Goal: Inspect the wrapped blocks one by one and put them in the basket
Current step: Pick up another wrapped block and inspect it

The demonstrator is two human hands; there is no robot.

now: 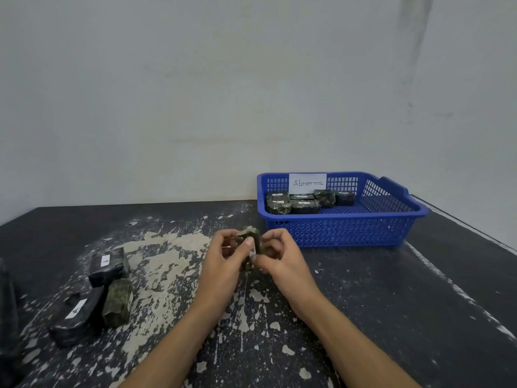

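A dark, mottled wrapped block [249, 236] is held upright above the table's middle. My left hand [226, 264] and my right hand [279, 259] both grip it, fingers curled round its sides and thumbs on its near face. The blue plastic basket [344, 233] stands just beyond my right hand, with a paper sign reading "Abnormal" [307, 182] on its back wall. Several wrapped blocks [305, 206] lie in its left half. At the left, three more wrapped blocks lie on the table: one black with a white label [107, 266], one greenish [117, 302], one black labelled "A" [75, 317].
The table [391, 303] is black with worn, flaking patches in the middle. A pale wall rises right behind it and along the right side. A dark object [7, 317] shows at the far left edge of view.
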